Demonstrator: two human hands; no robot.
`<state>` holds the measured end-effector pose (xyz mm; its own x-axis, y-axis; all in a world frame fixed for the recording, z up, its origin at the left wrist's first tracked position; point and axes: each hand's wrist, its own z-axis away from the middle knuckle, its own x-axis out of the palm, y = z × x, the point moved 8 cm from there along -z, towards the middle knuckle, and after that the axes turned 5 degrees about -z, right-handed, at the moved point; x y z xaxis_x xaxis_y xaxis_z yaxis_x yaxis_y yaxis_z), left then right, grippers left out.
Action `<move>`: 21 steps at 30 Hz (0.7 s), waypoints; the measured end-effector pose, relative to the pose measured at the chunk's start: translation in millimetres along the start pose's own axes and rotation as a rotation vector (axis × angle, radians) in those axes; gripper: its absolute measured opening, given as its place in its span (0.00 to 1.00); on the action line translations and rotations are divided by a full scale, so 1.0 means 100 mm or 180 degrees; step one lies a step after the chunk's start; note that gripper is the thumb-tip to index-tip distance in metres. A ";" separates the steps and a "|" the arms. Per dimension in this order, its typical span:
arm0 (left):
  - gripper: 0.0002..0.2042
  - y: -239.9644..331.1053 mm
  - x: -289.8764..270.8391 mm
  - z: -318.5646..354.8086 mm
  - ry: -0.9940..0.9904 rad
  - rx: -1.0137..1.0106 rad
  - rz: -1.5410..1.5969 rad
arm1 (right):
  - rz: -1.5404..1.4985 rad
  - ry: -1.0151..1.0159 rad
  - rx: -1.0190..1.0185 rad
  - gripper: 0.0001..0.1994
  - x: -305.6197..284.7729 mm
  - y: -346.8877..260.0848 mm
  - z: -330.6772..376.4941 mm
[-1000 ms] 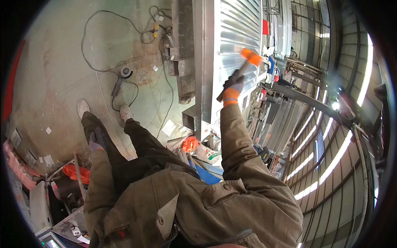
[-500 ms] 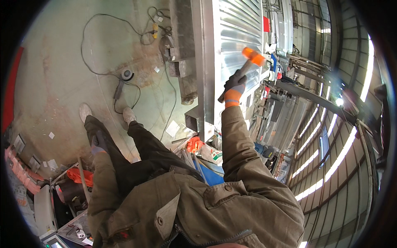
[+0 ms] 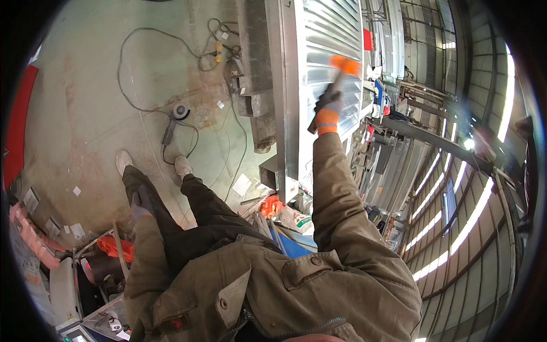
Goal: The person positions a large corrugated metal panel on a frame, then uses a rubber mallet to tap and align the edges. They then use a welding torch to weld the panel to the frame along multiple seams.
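Note:
My right hand (image 3: 329, 110), in a grey and orange glove, is closed around the handle of a mallet with an orange head (image 3: 346, 65). The mallet is blurred by motion and held over a shiny ribbed metal panel (image 3: 325, 35); whether its head touches the panel I cannot tell. Low at the left, my gloved left hand (image 3: 140, 204) rests against my trouser leg. It appears to lie flat and holds nothing that I can see; its fingers partly blend with the dark cloth.
An angle grinder (image 3: 172, 126) with its cable lies on the floor ahead of my feet. Along the panel runs a metal beam (image 3: 283, 85), with rectangular steel tubes (image 3: 259, 105) beside it. Orange and white bags (image 3: 273, 206) lie near my legs. A cart with equipment (image 3: 64, 288) stands at lower left.
The mallet and my right hand have moved slightly up, away from my body, and the mallet head is more blurred. My left hand stays at my leg. The whole view has shifted a little.

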<state>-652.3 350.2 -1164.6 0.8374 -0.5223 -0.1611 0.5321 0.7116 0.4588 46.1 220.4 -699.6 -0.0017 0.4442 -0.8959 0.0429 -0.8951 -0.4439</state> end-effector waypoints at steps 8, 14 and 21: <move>0.28 0.27 0.01 -0.06 -0.0067 -0.0087 -0.0053 | -0.0593 -0.0395 0.0760 0.21 0.29 0.62 -0.25; 0.30 0.31 -0.07 -0.22 -0.0104 0.0254 -0.0672 | 0.0311 0.0085 0.0123 0.29 0.14 0.13 -0.26; 0.29 0.01 0.00 -0.52 -0.0222 0.0478 0.0395 | -0.0186 0.1212 -0.0677 0.28 -0.06 -0.83 -0.18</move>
<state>-645.0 375.6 -1209.7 0.8819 -0.4700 -0.0366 0.3963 0.6972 0.5973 60.6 292.8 -657.5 0.3563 0.5124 -0.7814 0.2585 -0.8577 -0.4445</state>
